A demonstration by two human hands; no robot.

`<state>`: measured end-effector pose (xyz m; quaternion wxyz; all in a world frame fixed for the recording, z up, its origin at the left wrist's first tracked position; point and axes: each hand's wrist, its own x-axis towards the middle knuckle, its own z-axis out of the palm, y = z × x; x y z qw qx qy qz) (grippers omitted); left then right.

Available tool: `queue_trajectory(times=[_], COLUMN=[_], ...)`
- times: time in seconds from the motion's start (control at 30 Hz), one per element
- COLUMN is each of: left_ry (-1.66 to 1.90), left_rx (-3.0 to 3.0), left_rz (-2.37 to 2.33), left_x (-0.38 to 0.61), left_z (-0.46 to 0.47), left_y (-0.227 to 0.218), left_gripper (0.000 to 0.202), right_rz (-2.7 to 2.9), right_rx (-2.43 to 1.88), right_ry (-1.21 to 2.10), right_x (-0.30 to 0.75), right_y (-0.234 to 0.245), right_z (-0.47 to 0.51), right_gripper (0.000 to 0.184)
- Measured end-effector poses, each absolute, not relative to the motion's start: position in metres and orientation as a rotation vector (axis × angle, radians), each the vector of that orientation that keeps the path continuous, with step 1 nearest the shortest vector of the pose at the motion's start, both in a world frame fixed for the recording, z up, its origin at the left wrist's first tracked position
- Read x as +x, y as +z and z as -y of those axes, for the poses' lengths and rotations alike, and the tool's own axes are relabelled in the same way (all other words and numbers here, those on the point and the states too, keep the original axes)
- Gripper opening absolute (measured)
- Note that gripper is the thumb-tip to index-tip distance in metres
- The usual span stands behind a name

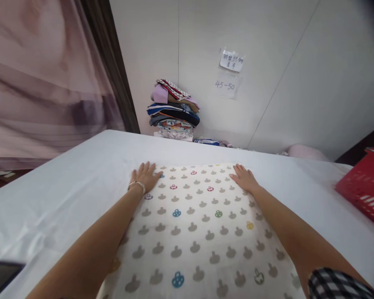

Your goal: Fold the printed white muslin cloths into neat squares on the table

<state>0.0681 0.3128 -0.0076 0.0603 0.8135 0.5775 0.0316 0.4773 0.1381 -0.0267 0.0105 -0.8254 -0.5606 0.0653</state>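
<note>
A cream cloth printed with grey, blue, red, green and yellow mushroom shapes lies spread over the white-covered table, running toward me past the bottom of the view. My left hand rests flat on its far left corner, fingers spread, a bracelet at the wrist. On the far right corner my right hand also lies flat with fingers apart, touching the cloth's edge. Both arms reach straight forward along the cloth's sides.
Folded clothes are stacked beyond the table's far edge. A red basket stands at the right. A dark phone-like object lies at the near left. Handwritten notes hang on the wall. A pinkish curtain hangs at the left.
</note>
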Motion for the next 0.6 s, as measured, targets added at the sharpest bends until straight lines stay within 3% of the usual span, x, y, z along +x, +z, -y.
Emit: queue_trajectory(times=[0.2,0.37,0.5,0.6], left_ry=[0.058,0.02,0.109,0.109], left_rx=[2.424,2.298,2.423,2.571], left_rz=[-1.724,-1.681,-1.606,-1.447], left_x=[0.067,0.057,0.035,0.013], left_z=[-0.316,-0.321,-0.271,-0.208], left_y=[-0.003,0.021,0.023,0.009], left_gripper=[0.073,0.066,0.058,0.064], right_rz=[1.733,1.916,1.947,1.841], right_rx=[-2.602,-2.429,-2.397,-2.491], right_ry=[0.231,0.099,0.024,-0.003], right_x=[0.463,0.42,0.411,0.423], right_y=[-0.016,-0.004,-0.018,-0.039], right_z=[-0.135,-0.067,0.023,0.068], right_gripper=[0.066,0.064,0.065,0.066])
